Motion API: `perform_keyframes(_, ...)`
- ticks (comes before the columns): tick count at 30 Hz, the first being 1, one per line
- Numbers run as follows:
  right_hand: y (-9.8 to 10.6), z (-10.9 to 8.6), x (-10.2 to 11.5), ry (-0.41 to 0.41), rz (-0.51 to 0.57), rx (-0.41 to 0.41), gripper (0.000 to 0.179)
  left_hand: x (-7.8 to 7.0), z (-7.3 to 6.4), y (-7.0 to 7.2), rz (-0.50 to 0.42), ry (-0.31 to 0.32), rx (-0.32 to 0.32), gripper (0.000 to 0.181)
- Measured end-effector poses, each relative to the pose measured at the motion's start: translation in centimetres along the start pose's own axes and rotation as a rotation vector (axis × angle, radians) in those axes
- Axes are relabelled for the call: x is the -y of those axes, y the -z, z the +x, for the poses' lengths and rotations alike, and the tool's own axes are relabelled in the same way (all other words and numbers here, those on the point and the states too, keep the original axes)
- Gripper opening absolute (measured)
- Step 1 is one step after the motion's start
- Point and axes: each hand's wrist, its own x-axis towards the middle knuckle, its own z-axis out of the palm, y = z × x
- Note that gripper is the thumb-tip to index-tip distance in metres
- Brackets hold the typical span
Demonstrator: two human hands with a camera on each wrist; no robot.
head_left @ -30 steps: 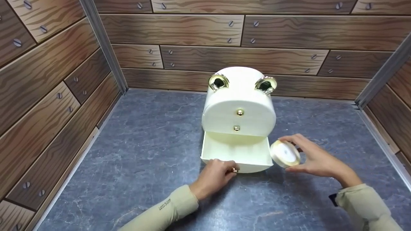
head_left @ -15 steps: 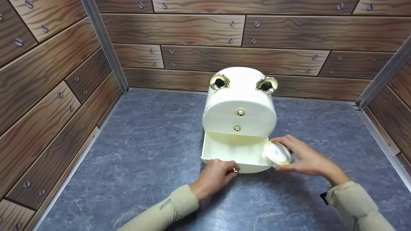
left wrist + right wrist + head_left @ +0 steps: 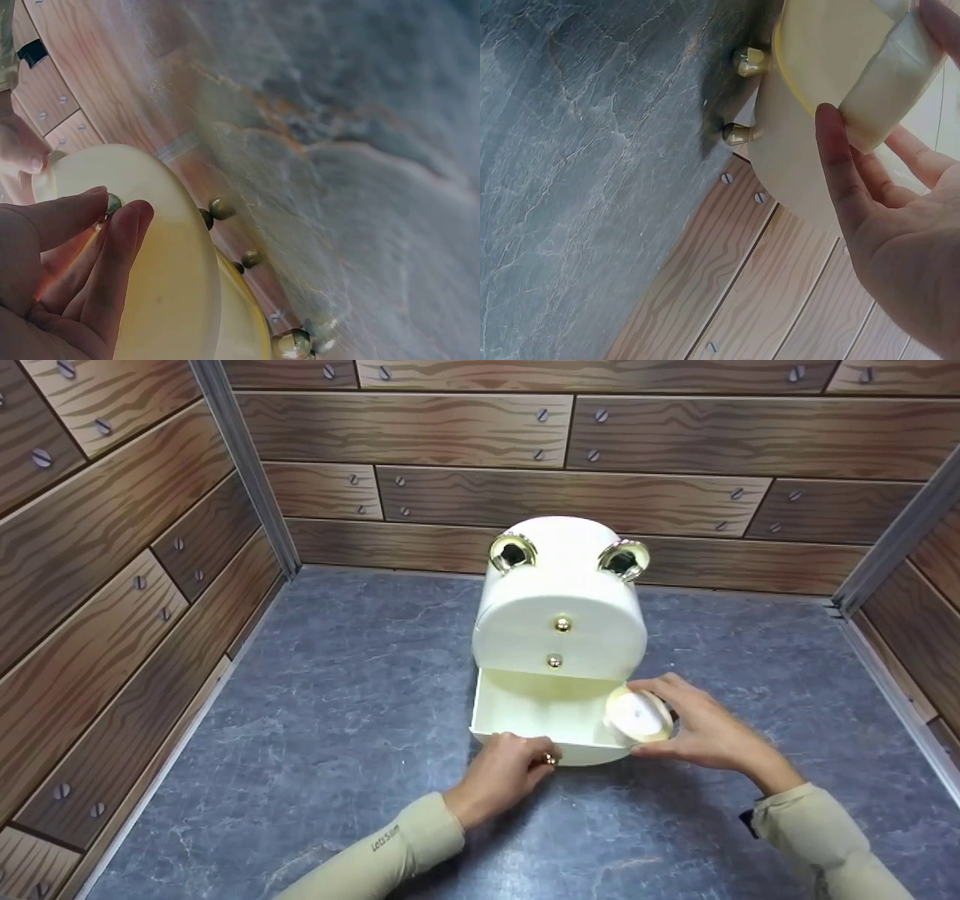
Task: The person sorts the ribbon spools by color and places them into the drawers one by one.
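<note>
A white rounded drawer box with gold trim has its bottom drawer pulled out. My left hand pinches the small gold knob on that drawer's front between thumb and fingers. At the drawer's right side, my right hand holds a white spool of cream ribbon by its edge, thumb at the near side and fingers at the far side. The spool overlaps the drawer's right rim in the head view. In the right wrist view the spool's pale wound side shows between the fingertips.
Two gold-rimmed round ornaments rise from the box's top. Two further gold knobs mark the upper drawers. A grey marbled surface lies beneath, walled by wood-patterned panels at the back and sides.
My right hand has carried the ribbon spool leftward, from beside the drawer to over its right edge. My left hand has stayed on the knob, and the drawer has not moved.
</note>
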Motion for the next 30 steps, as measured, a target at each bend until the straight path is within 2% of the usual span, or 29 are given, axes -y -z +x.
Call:
perform_keyframes(5,-0.10,0.18,0.18,-0.006,-0.013,-0.019,0.085,0.08,0.07,0.00,-0.027,0.004,0.002,0.015)
perform_keyframes(14,-0.39,0.41,0.37,-0.033,0.000,-0.037,0.085,0.08,-0.03,-0.13,0.006,-0.001,-0.002,0.015)
perform_keyframes(30,-0.96,0.59,0.05,-0.013,0.002,-0.079,0.085,0.01,-0.04,-0.15,-0.026,0.005,-0.005,0.015)
